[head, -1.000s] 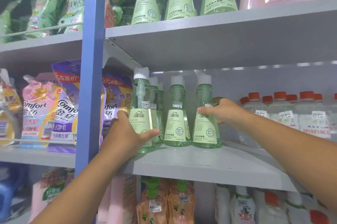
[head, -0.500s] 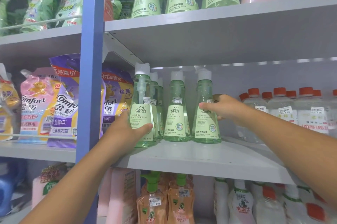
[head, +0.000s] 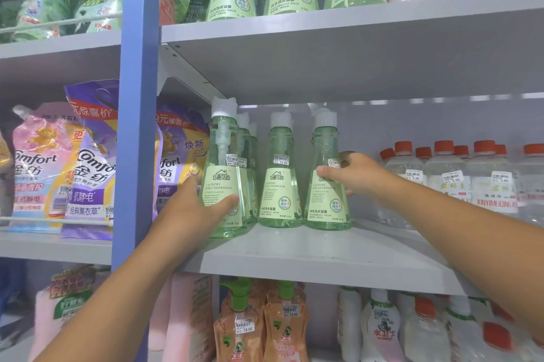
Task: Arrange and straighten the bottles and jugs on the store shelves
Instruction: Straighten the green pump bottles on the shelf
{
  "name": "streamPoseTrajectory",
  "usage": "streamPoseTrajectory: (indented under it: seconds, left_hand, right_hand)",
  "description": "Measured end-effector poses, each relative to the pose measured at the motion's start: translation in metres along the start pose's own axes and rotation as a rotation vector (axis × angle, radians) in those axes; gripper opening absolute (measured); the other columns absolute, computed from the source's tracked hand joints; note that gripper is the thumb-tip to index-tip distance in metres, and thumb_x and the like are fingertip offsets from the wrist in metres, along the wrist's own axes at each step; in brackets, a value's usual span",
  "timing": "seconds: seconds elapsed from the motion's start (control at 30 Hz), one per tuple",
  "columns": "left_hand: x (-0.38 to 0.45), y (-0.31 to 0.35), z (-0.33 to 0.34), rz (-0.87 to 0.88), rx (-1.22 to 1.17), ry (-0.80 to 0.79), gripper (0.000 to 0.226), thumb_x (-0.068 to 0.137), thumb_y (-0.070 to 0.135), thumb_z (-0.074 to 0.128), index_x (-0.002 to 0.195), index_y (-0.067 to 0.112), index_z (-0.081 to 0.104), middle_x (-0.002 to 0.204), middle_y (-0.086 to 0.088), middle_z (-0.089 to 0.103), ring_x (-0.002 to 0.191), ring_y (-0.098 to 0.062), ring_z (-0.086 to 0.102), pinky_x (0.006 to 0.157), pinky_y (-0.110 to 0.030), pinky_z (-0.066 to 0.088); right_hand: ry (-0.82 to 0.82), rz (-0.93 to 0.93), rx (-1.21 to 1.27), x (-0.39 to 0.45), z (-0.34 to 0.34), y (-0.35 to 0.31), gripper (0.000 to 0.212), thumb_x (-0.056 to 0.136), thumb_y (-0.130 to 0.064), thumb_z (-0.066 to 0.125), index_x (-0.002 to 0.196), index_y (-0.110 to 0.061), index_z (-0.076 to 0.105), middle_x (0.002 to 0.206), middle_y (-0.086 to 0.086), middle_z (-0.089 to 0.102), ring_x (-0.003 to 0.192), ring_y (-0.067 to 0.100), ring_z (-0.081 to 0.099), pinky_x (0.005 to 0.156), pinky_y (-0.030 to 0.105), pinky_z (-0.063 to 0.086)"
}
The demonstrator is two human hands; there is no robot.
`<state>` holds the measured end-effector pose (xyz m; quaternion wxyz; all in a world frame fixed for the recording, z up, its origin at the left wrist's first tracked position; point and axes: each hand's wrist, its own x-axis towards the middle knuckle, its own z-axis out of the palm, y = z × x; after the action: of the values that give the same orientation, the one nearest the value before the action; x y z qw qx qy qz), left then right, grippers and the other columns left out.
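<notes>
both arms reach up; left hand [head: 196, 208] and right hand [head: 351, 173] apparently gripping.

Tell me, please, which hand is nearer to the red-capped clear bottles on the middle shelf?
Right. The right hand grips the rightmost green bottle, just beside the red-capped bottles; the left hand grips the leftmost green bottle, farther away.

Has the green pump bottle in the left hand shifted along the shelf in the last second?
No. The left green pump bottle keeps the same gap to the middle green pump bottle, standing slightly forward of it, gripped by the left hand.
</notes>
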<state>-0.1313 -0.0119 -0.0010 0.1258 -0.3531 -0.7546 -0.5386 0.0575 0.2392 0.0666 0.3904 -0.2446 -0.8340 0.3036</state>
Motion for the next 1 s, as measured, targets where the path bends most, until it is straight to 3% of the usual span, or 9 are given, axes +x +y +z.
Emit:
streamPoseTrajectory:
  seconds: [0.13,0.2,0.27,0.4,0.5,0.6,0.73,0.87,1.0]
  left_hand:
    - [-0.001,0.0,0.001,0.002,-0.009,-0.006,0.05,0.081,0.066,0.073,0.114,0.05,0.039,0.099,0.031,0.06,0.089,0.002,0.062,0.073,-0.033,0.052]
    - [-0.003,0.0,0.001,0.004,-0.003,0.001,0.06,0.078,0.069,0.074,0.125,0.049,0.042,0.109,0.026,0.061,0.096,-0.006,0.065,0.082,-0.038,0.054]
    - [-0.006,0.002,0.001,0.009,0.007,0.025,0.075,0.075,0.069,0.076,0.137,0.045,0.041,0.115,0.021,0.06,0.1,-0.012,0.065,0.08,-0.037,0.05]
    - [-0.007,0.005,0.001,-0.002,-0.037,0.03,0.081,0.077,0.061,0.08,0.144,0.038,0.04,0.111,0.021,0.062,0.096,-0.01,0.066,0.074,-0.034,0.048]
    - [-0.015,0.012,-0.003,0.007,-0.103,0.06,0.093,0.081,0.055,0.081,0.156,0.031,0.032,0.128,0.016,0.058,0.107,-0.013,0.063,0.08,-0.033,0.046]
    - [-0.044,0.03,-0.003,0.044,-0.112,0.217,0.094,0.083,0.054,0.08,0.158,0.028,0.031,0.155,0.0,0.045,0.135,-0.024,0.05,0.1,-0.043,0.044]
    - [-0.119,0.069,0.024,0.15,-0.272,0.3,0.085,0.083,0.057,0.078,0.151,0.034,0.035,0.152,0.007,0.042,0.123,-0.012,0.052,0.093,-0.038,0.045]
    - [-0.21,0.111,0.087,0.166,-0.45,0.232,0.069,0.081,0.051,0.081,0.139,0.039,0.046,0.141,0.015,0.051,0.114,-0.002,0.059,0.09,-0.031,0.049]
    - [-0.283,0.128,0.17,0.081,-0.476,0.022,0.064,0.08,0.048,0.082,0.134,0.04,0.05,0.138,0.013,0.056,0.118,-0.01,0.062,0.097,-0.039,0.053]
  right_hand:
    - [0.03,0.01,-0.019,0.0,0.003,0.002,0.035,0.089,-0.05,0.075,0.114,-0.028,0.066,0.108,-0.007,0.074,0.099,0.015,0.071,0.089,0.043,0.061]
    - [0.023,0.013,-0.027,-0.002,0.003,0.001,0.039,0.089,-0.053,0.074,0.117,-0.029,0.064,0.111,-0.007,0.073,0.099,0.014,0.07,0.088,0.042,0.061]
    - [0.017,0.022,-0.039,-0.01,0.003,-0.002,0.044,0.09,-0.056,0.071,0.122,-0.028,0.061,0.113,-0.008,0.07,0.097,0.011,0.068,0.083,0.038,0.061]
    - [0.017,0.12,-0.137,-0.03,-0.004,-0.015,0.084,0.089,-0.068,0.065,0.153,-0.021,0.039,0.14,0.001,0.06,0.094,0.017,0.069,0.083,0.038,0.057]
    - [0.03,0.127,-0.104,-0.062,-0.015,-0.02,0.099,0.086,-0.07,0.066,0.162,-0.024,0.024,0.157,0.003,0.046,0.121,0.025,0.062,0.099,0.04,0.051]
    - [0.03,0.022,-0.042,-0.116,-0.028,-0.021,0.098,0.085,-0.072,0.065,0.162,-0.029,0.022,0.159,-0.002,0.042,0.135,0.02,0.05,0.095,0.034,0.044]
    - [0.066,-0.15,0.039,-0.199,-0.067,-0.007,0.088,0.083,-0.071,0.063,0.158,-0.036,0.031,0.147,-0.017,0.049,0.122,0.001,0.054,0.085,0.025,0.047]
    - [0.066,-0.232,0.197,-0.295,-0.136,0.049,0.079,0.074,-0.081,0.066,0.144,-0.052,0.042,0.129,-0.033,0.059,0.117,-0.013,0.059,0.083,0.016,0.052]
    - [0.131,-0.075,0.269,-0.37,-0.203,0.139,0.063,0.072,-0.073,0.074,0.13,-0.056,0.055,0.126,-0.026,0.066,0.116,-0.002,0.066,0.095,0.032,0.053]
